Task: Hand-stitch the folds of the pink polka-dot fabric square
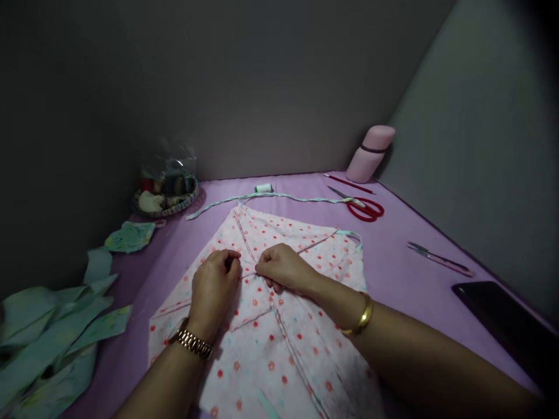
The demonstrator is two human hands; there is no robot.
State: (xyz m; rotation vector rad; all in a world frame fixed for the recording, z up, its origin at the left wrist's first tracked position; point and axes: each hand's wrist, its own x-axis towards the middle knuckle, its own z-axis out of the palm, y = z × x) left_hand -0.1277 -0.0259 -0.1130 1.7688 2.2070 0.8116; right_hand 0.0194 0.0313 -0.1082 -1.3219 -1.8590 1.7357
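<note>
A white cloth with red flower dots (271, 337) is spread out in front of me, crossed by seams or folds and with pale green strips at its edge. My left hand (216, 279) rests over its middle, thumb and fingers drawn together. Close by on the right, my right hand (283, 269) pinches at the cloth's centre, where several folds meet. Whatever is between the fingertips of either hand is too small to make out. Beyond the cloth lies a thin twisted green-and-white cord (283, 196).
Red-handled scissors (365, 209), a red pencil (349, 184) and a pink bottle (371, 154) are at the back right. Thread snips (441, 259) and a black phone (502, 320) lie right. Left are green fabric scraps (56, 326) and a sewing basket (192, 195). A thread spool (264, 188) lies behind.
</note>
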